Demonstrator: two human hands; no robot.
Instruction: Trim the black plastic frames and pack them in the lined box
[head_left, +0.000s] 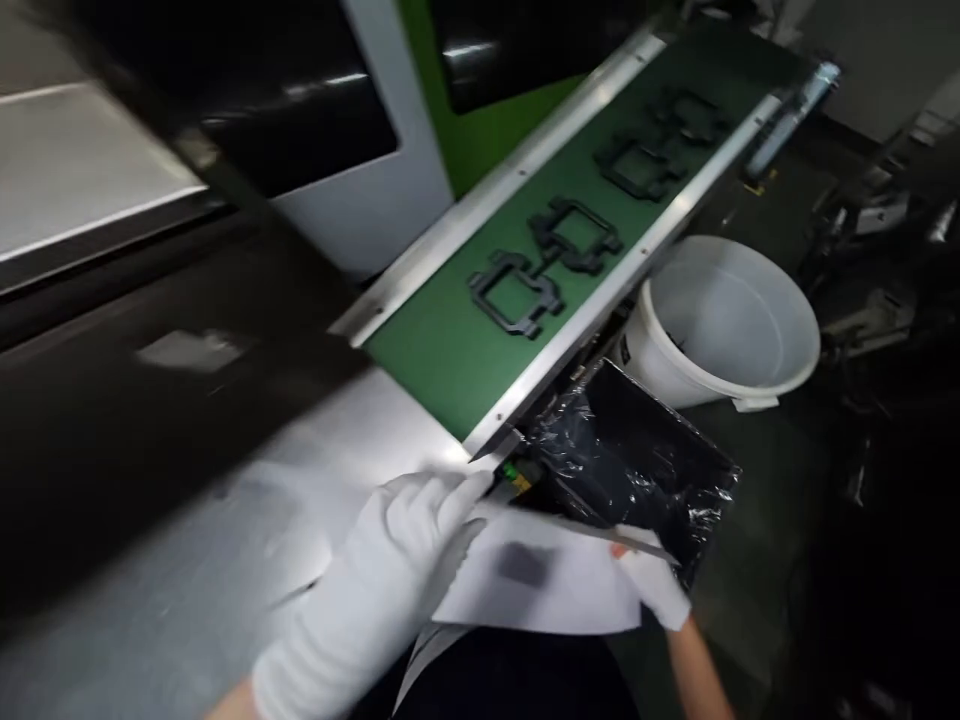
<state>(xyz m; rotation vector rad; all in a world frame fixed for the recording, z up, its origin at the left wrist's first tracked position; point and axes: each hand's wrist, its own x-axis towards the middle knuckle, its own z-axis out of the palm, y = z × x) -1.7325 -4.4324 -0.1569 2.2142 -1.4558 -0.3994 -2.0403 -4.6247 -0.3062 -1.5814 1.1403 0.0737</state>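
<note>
A thin white sheet (551, 590), perhaps paper or plastic, is stretched between my two gloved hands in front of my body. My right hand (654, 578) is closed on its right end, with one bare fingertip showing at the edge. At the sheet's left end, my left hand (405, 545) has its fingers bent together over the edge; the thumb is hidden. A dark shadow falls across the middle of the sheet. Just beyond my left hand, the green conveyor belt (442, 370) ends at a metal table (225, 560).
Black moulded frames (517, 292) lie on the belt in joined pairs. Right of it stand a box lined with black plastic (637, 460) and a white bucket (739, 315). A green and grey machine (495, 130) rises behind. A small pale piece (191, 350) lies on the left.
</note>
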